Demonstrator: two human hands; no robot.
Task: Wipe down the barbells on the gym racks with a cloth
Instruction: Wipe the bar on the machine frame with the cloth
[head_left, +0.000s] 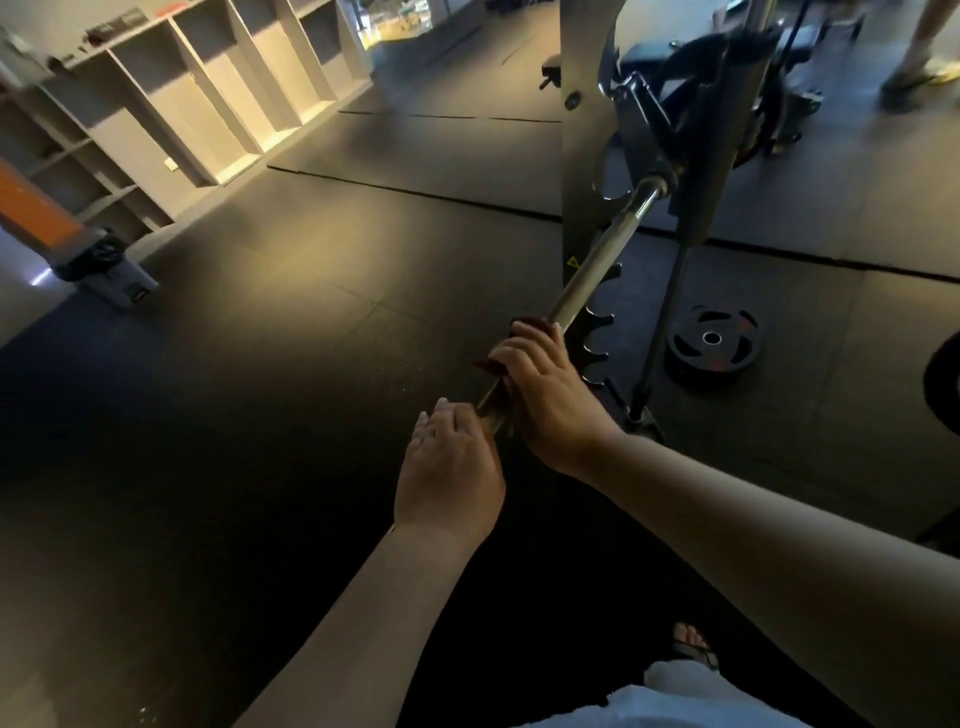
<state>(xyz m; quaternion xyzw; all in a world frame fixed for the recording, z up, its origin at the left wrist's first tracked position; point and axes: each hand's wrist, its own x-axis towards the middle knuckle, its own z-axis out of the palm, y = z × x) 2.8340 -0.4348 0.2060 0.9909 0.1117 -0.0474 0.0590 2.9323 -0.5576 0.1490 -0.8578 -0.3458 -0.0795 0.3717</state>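
Note:
A chrome barbell runs from the rack at upper right down toward me. My right hand grips the bar with a dark red cloth wrapped under its fingers. My left hand is just below it, fingers loosely straight, touching the near end of the bar. The bar's near end is hidden behind my hands.
A black weight plate lies on the rubber floor right of the rack's toothed upright. Grey cubby shelves line the left wall. Another person's foot is at top right. My sandalled foot shows below.

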